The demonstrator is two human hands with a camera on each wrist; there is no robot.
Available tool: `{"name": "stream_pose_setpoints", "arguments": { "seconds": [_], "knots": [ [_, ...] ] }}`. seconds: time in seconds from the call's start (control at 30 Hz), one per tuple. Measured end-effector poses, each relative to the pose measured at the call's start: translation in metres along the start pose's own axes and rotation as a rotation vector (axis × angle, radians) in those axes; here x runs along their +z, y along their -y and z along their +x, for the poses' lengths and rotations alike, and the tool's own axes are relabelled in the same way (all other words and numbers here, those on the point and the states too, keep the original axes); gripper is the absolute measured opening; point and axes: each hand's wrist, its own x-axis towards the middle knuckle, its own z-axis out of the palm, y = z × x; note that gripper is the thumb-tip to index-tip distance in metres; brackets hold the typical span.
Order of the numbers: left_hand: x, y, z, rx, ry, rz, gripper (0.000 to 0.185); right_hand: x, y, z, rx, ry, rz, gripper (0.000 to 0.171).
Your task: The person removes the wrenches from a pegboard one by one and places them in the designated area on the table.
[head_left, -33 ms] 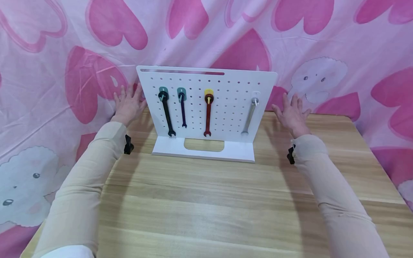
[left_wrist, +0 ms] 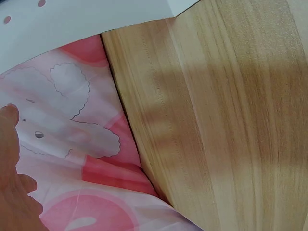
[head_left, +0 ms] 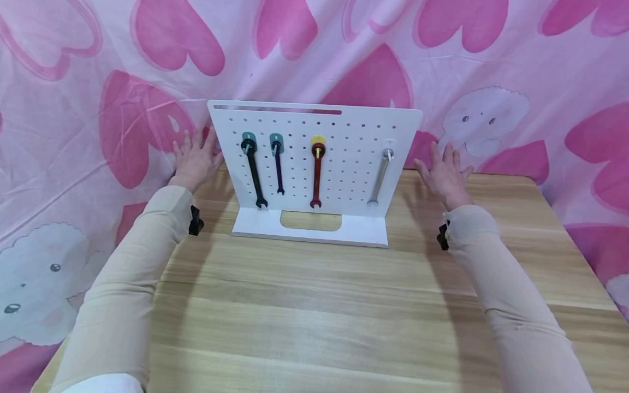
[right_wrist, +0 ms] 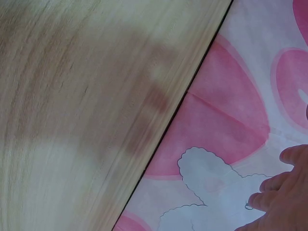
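Note:
A white pegboard stand point(head_left: 344, 142) stands upright at the back of the wooden table point(head_left: 314, 305). On its hooks hang a black wrench point(head_left: 254, 173), a purple wrench point(head_left: 278, 168), a dark red wrench point(head_left: 316, 176) and a silver wrench point(head_left: 380, 179). My left hand point(head_left: 194, 159) hovers open beside the board's left edge, fingers spread, holding nothing. My right hand point(head_left: 444, 172) is open just past the board's right edge, also empty. The left wrist view catches a board corner point(left_wrist: 72, 19); the right wrist view shows my fingers point(right_wrist: 279, 192) over the cloth.
A pink cloth point(head_left: 98, 82) printed with hearts and white cartoon figures hangs behind the table and drapes down both sides. The table's back edge point(left_wrist: 130, 130) meets the cloth. Bare wood lies in front of the stand's base point(head_left: 309, 229).

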Motion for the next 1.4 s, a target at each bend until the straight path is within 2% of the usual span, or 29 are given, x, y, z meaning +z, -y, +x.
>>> {"name": "stream_pose_setpoints", "arguments": {
  "seconds": [0.3,0.6,0.8,0.9,1.07,1.17,1.27,1.4],
  "knots": [
    [0.002,0.000,-0.002,0.010,-0.015,-0.005,0.068,0.001,-0.001,-0.003,-0.004,-0.005,0.003,0.077],
    [0.001,-0.001,-0.005,-0.008,0.011,-0.031,0.069,0.001,-0.002,-0.007,-0.011,-0.026,0.028,0.077],
    [0.003,0.000,-0.009,-0.012,-0.011,-0.082,0.067,0.004,0.000,-0.012,-0.030,-0.074,0.108,0.074],
    [0.005,0.003,-0.010,-0.004,-0.033,-0.148,0.067,0.007,0.001,-0.015,-0.041,-0.099,0.162,0.073],
    [0.010,0.006,-0.015,0.036,-0.111,-0.330,0.066,0.015,0.001,-0.022,-0.086,-0.196,0.294,0.067],
    [0.014,0.005,-0.019,0.035,-0.179,-0.501,0.064,0.021,0.001,-0.027,-0.128,-0.294,0.390,0.060],
    [0.018,0.000,-0.023,-0.008,-0.240,-0.719,0.061,0.027,0.003,-0.031,-0.142,-0.386,0.462,0.052],
    [0.022,-0.007,-0.027,-0.099,-0.305,-1.078,0.054,0.033,0.009,-0.038,-0.117,-0.470,0.559,0.044]
  ]
}}
